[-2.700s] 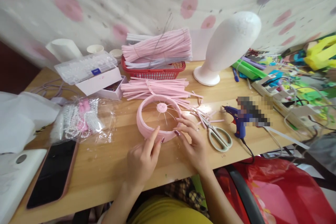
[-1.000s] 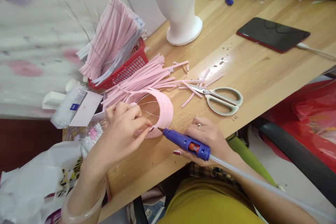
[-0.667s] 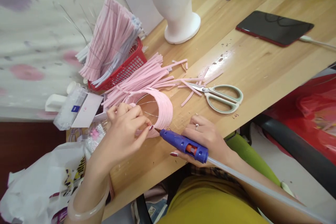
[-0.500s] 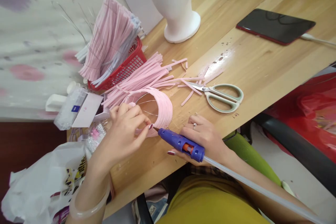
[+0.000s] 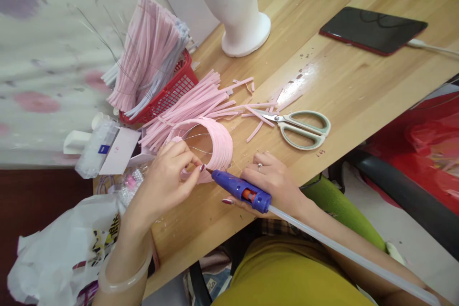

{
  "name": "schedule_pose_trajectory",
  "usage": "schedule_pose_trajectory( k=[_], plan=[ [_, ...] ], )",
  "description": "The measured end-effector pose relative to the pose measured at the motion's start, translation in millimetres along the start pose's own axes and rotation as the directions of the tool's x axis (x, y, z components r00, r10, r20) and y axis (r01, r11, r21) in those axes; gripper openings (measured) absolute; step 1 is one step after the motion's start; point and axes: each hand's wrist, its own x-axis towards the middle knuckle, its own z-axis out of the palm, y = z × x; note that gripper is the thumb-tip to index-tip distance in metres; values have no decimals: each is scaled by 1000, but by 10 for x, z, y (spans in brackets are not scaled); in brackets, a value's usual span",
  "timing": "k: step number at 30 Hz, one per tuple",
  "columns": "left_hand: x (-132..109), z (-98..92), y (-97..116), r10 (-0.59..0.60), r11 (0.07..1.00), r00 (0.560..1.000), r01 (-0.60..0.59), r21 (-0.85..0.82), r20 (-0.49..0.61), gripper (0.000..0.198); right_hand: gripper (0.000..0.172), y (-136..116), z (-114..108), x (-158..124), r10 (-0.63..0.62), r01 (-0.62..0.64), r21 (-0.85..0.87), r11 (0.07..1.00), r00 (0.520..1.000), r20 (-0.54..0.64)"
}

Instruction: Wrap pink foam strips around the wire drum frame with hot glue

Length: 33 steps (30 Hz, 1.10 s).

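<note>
My left hand (image 5: 174, 167) is closed at the near left side of a pink hoop (image 5: 222, 146), a wide band wrapped in fuzzy strips with thin wires crossing inside. Its thumb and index finger pinch together at the near rim; the exact bit between them is hard to see. In my right hand (image 5: 274, 181) is a blue hot glue gun (image 5: 233, 186), fingers wrapped round its handle. A long translucent glue stick (image 5: 322, 244) trails from the back of the gun. The nozzle points left, close to my left thumb tip.
Scissors (image 5: 304, 129) lie right of the hoop, beside loose pink pipe cleaners (image 5: 193, 100). Behind stands a red basket (image 5: 168, 98) of bundled strips. A white mannequin head (image 5: 242, 38) and a phone (image 5: 373, 31) on a cable are farther back. A plastic bag (image 5: 53, 248) sits left.
The glue gun and my right hand have shifted slightly left and up in view. My left hand keeps its pinch near the hoop's rim. The whole view has moved a little.
</note>
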Motion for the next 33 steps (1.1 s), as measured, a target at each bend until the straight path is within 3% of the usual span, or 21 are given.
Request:
schedule_pose_trajectory(
  k=[33],
  plan=[
    [12, -21, -7, 26, 1000, 1000, -25, 9, -9, 18, 41, 0, 37, 9, 56, -55, -44, 998, 998, 28]
  ],
)
